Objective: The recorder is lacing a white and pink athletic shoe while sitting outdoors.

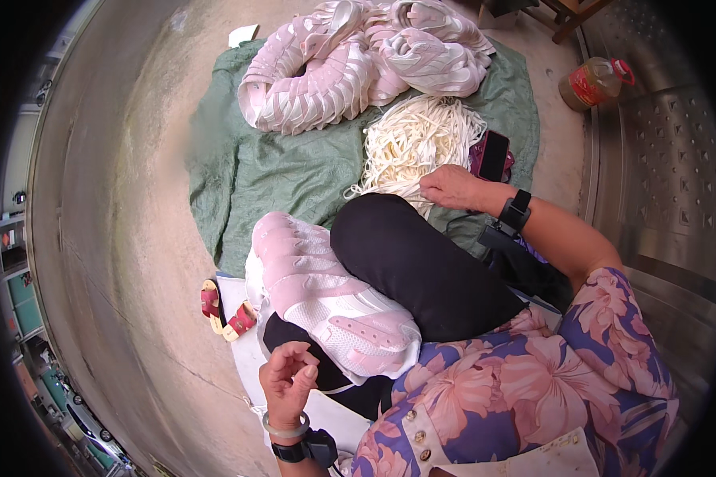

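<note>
A stack of pink and white shoe uppers (318, 290) lies across my lap, the nearest one showing a row of eyelets. My left hand (289, 374) is raised beside its near end, fingers loosely curled and thumb apart, with nothing visible in it. Farther off, my right hand (451, 188) reaches to the near right edge of a tangled heap of cream-white shoelaces (413, 143). Its fingers are closed at the laces; how many strands they grip is hidden.
Bundled rings of pink and white uppers (318, 87) lie on a green woven sheet (286, 175). A phone (494, 156) rests right of the laces. A bottle with a red cap (592, 83) stands by the metal wall. Red sandals (238, 320) are on the floor at left.
</note>
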